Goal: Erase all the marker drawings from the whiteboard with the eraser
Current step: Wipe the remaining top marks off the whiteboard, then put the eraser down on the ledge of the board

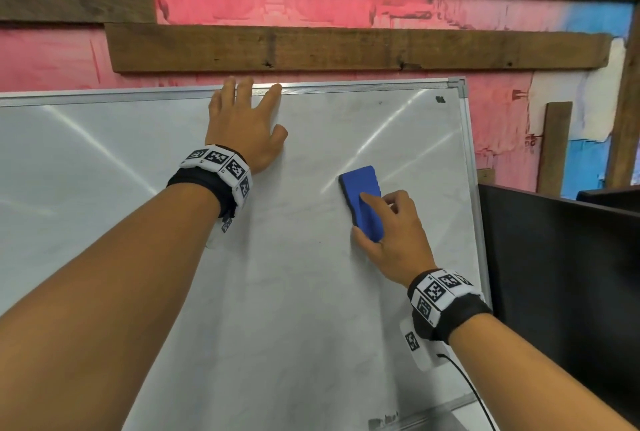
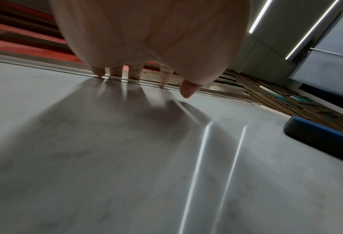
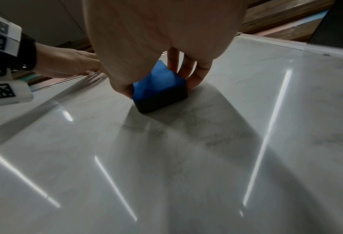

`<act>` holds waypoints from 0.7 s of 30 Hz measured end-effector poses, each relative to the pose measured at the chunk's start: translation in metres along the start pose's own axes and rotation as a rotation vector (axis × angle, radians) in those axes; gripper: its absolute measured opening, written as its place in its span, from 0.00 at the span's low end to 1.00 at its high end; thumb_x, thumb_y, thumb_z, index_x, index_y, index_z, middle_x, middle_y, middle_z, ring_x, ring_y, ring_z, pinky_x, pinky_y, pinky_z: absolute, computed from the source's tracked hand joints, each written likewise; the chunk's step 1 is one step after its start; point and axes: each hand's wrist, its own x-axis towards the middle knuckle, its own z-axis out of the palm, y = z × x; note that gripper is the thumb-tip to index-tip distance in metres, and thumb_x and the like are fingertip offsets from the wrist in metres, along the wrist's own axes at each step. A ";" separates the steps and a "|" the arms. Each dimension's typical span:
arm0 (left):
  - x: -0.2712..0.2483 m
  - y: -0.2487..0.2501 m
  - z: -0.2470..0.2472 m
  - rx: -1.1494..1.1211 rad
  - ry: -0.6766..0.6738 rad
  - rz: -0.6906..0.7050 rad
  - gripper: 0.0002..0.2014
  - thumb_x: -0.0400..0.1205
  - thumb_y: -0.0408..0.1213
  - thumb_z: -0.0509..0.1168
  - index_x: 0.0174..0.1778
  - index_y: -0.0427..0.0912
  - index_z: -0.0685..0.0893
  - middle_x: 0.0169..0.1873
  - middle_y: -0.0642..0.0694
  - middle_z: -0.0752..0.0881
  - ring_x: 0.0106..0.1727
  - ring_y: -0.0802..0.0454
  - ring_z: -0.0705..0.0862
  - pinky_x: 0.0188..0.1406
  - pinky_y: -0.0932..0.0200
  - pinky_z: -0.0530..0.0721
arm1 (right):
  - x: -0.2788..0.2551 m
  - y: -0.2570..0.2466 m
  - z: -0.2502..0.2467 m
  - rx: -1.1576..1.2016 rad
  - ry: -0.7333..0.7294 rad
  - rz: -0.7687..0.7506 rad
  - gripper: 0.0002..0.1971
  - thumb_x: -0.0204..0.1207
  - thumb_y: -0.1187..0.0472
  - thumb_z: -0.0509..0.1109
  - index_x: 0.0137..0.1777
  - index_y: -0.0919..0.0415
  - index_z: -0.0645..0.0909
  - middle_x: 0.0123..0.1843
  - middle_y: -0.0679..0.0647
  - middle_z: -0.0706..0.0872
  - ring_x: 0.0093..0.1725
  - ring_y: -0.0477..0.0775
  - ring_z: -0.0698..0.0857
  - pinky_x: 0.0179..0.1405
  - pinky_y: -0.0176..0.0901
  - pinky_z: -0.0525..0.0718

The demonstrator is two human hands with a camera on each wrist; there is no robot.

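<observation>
A large whiteboard [image 1: 294, 292] with an aluminium frame leans against the wall. Its surface shows only faint grey smears and a small dark mark [image 1: 440, 99] near the top right corner. My right hand [image 1: 391, 233] grips a blue eraser [image 1: 362, 200] with a dark felt base [image 3: 162, 101], pressed flat on the board's right half. My left hand [image 1: 244, 122] lies flat and spread on the board, its fingertips [image 2: 134, 76] reaching the top frame edge. Faint ghost lines [image 3: 206, 136] show on the board below the eraser.
A black panel [image 1: 554, 274] stands just right of the board's edge. Behind the board is a pink and blue painted wall with rough wooden planks [image 1: 346, 48]. A black cable [image 1: 474, 396] trails from my right wristband. A grey smudge [image 1: 382, 422] sits at the board's bottom edge.
</observation>
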 end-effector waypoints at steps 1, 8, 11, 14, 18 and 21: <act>-0.002 -0.001 0.001 -0.004 0.005 0.003 0.33 0.82 0.52 0.57 0.85 0.54 0.60 0.83 0.33 0.62 0.85 0.30 0.53 0.84 0.32 0.52 | -0.002 -0.001 0.001 -0.001 -0.005 -0.006 0.29 0.76 0.46 0.75 0.76 0.47 0.75 0.60 0.50 0.69 0.55 0.49 0.73 0.48 0.49 0.86; -0.037 0.000 0.002 -0.064 0.062 0.033 0.31 0.82 0.50 0.60 0.84 0.54 0.66 0.86 0.34 0.58 0.87 0.32 0.50 0.83 0.31 0.53 | -0.022 -0.004 0.013 -0.005 -0.062 -0.072 0.29 0.75 0.46 0.75 0.76 0.47 0.75 0.61 0.50 0.71 0.55 0.49 0.73 0.47 0.44 0.85; -0.072 0.006 0.007 -0.131 0.129 0.091 0.27 0.80 0.48 0.62 0.78 0.49 0.75 0.81 0.33 0.67 0.82 0.30 0.61 0.74 0.31 0.66 | -0.039 -0.006 0.019 -0.025 -0.110 -0.129 0.27 0.73 0.49 0.76 0.73 0.46 0.77 0.61 0.50 0.73 0.55 0.50 0.73 0.45 0.45 0.85; -0.117 0.019 0.018 -0.195 0.128 0.142 0.24 0.79 0.46 0.64 0.72 0.47 0.81 0.74 0.36 0.74 0.75 0.33 0.69 0.62 0.36 0.74 | -0.061 -0.003 0.025 -0.084 -0.183 -0.204 0.26 0.71 0.51 0.76 0.70 0.47 0.79 0.61 0.50 0.76 0.55 0.55 0.75 0.46 0.53 0.84; -0.175 0.042 0.039 -0.221 -0.033 0.229 0.25 0.77 0.46 0.67 0.72 0.48 0.80 0.74 0.38 0.74 0.73 0.36 0.71 0.60 0.37 0.77 | -0.091 0.002 0.031 -0.133 -0.282 -0.223 0.26 0.67 0.53 0.75 0.68 0.47 0.79 0.61 0.51 0.77 0.53 0.58 0.74 0.47 0.55 0.82; -0.210 0.057 0.052 -0.230 -0.152 0.234 0.28 0.76 0.47 0.68 0.74 0.49 0.79 0.75 0.40 0.73 0.73 0.36 0.70 0.62 0.37 0.77 | -0.112 0.004 0.032 -0.146 -0.346 -0.219 0.27 0.66 0.53 0.77 0.67 0.47 0.79 0.61 0.51 0.77 0.53 0.57 0.74 0.46 0.53 0.81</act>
